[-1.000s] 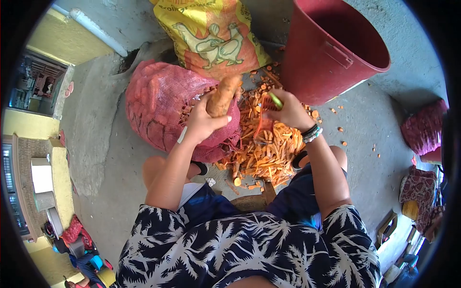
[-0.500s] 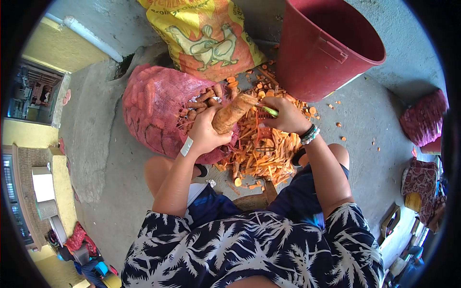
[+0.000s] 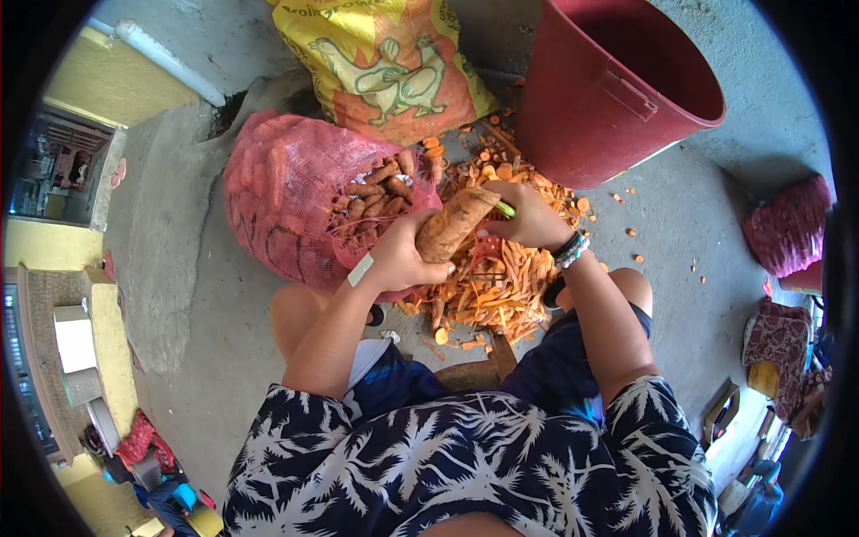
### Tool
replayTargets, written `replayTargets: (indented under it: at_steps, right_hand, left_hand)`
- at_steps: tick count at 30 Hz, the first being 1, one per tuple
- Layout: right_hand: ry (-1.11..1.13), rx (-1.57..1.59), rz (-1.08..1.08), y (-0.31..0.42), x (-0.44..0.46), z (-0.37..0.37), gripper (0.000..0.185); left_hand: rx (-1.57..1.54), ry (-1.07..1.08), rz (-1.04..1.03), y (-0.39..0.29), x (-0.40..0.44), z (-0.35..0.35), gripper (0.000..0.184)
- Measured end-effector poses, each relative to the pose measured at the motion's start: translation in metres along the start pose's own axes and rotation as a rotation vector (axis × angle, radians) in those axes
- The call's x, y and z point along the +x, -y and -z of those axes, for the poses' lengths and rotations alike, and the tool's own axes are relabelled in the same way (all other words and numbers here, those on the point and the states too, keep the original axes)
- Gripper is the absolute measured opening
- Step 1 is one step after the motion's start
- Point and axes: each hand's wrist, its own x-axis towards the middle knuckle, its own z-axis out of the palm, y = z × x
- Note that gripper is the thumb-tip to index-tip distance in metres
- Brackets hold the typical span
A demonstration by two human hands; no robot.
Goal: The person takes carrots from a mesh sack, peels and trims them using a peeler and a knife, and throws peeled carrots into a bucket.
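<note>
The left hand [image 3: 403,259] curls round a carrot [image 3: 455,228] above the peel pile's [image 3: 519,279] left edge. Its tip has come close to the right hand [image 3: 535,217], which holds a green tool [image 3: 506,209] tightly, so tool and carrot are close.

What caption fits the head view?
Left hand holds a root vegetable; right hand grips a partly green tool above orange peelings.

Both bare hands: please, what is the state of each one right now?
Left hand: closed, holding a thick, brownish-orange root vegetable.
Right hand: closed around a slim, bright-green object, mostly hidden by the fingers.
</note>
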Motion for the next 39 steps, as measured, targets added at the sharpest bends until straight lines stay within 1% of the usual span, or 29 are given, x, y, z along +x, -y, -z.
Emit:
replayTargets:
  at_steps: [2,3,4,6,7,8,10,11,12,13,14,15,16,17,18,20,21,23,24,26,27,31,33,37,39]
  right_hand:
    - [0.003,-0.046,-0.180,0.000,0.001,0.000,0.036]
    - [-0.029,-0.095,-0.255,-0.007,0.003,-0.008,0.034]
    - [-0.032,-0.096,-0.256,-0.013,0.002,-0.013,0.034]
    - [-0.032,-0.137,-0.160,-0.025,0.000,-0.021,0.032]
    - [-0.009,-0.136,-0.345,-0.040,0.001,-0.020,0.034]
    - [0.021,-0.254,-0.331,-0.058,-0.001,-0.013,0.035]
    - [0.040,-0.322,-0.489,-0.045,-0.006,0.008,0.037]
    - [0.036,-0.321,-0.486,-0.043,-0.007,0.007,0.037]
    - [-0.015,-0.383,-0.453,-0.041,-0.009,0.006,0.038]
    - [-0.062,-0.447,-0.420,-0.040,-0.011,0.006,0.040]
    - [-0.061,-0.450,-0.419,-0.043,-0.011,0.001,0.040]
    - [-0.084,-0.174,-0.402,-0.048,-0.011,-0.008,0.042]
    - [-0.108,0.103,-0.382,-0.044,-0.010,-0.015,0.044]
    - [-0.112,0.526,-0.435,-0.036,-0.010,-0.027,0.043]
    - [-0.114,0.527,-0.434,-0.023,-0.010,-0.032,0.043]
    - [0.119,0.630,-0.745,0.004,-0.010,-0.036,0.039]
    - [0.119,0.631,-0.743,0.016,-0.012,-0.042,0.039]
    - [-0.034,0.962,-0.613,0.034,-0.016,-0.053,0.038]
    - [-0.041,0.964,-0.613,0.031,-0.015,-0.057,0.038]
    - [-0.002,0.906,-0.643,0.021,-0.016,-0.066,0.046]
    - [0.001,0.925,-0.649,0.021,-0.015,-0.066,0.045]
    - [-0.023,0.983,-0.686,0.025,-0.014,-0.062,0.045]
    - [0.001,0.930,-0.671,0.022,-0.014,-0.064,0.044]
    - [-0.010,0.905,-0.696,0.020,-0.014,-0.066,0.042]
    - [-0.019,0.875,-0.673,0.017,-0.014,-0.067,0.040]
  left_hand:
    - [0.713,-0.079,-0.070,-0.016,0.007,0.006,0.040]
    - [0.871,0.020,-0.162,-0.015,0.008,0.001,0.041]
    - [0.819,0.055,-0.217,-0.009,0.007,-0.012,0.042]
    - [0.545,0.089,-0.214,0.006,0.005,-0.026,0.043]
    - [0.509,0.121,-0.162,-0.004,0.004,-0.020,0.055]
    - [0.303,0.053,-0.137,-0.012,0.001,-0.016,0.051]
    - [-0.381,-0.092,0.047,0.005,0.002,0.001,0.050]
    - [-0.570,-0.133,-0.077,0.007,0.005,0.008,0.051]
    - [-0.608,-0.188,-0.152,0.007,0.009,0.014,0.056]
    - [-0.537,-0.247,-0.166,0.008,0.011,0.019,0.053]
    - [-0.467,-0.305,-0.176,0.009,0.012,0.023,0.050]
    - [-0.469,-0.306,-0.175,0.013,0.015,0.027,0.050]
    - [-0.417,-0.317,-0.123,0.019,0.018,0.030,0.046]
    - [-0.364,-0.326,-0.071,0.026,0.020,0.031,0.043]
    - [-0.363,-0.324,-0.071,0.030,0.020,0.030,0.043]
    - [-0.751,-0.390,0.194,0.041,0.020,0.026,0.038]
    - [-0.806,-0.367,0.183,0.052,0.022,0.025,0.041]
    - [-0.845,-0.364,0.181,0.049,0.025,0.023,0.039]
    - [-0.886,-0.363,0.180,0.048,0.027,0.022,0.037]
    - [-0.903,-0.389,0.192,0.049,0.030,0.021,0.036]
    - [-0.923,-0.424,0.198,0.048,0.031,0.021,0.035]
    - [-0.902,-0.433,0.162,0.043,0.031,0.020,0.034]
    - [-0.880,-0.443,0.175,0.041,0.032,0.019,0.034]
    - [-0.856,-0.435,0.154,0.040,0.031,0.017,0.034]
    - [-0.821,-0.457,0.144,0.039,0.030,0.016,0.034]
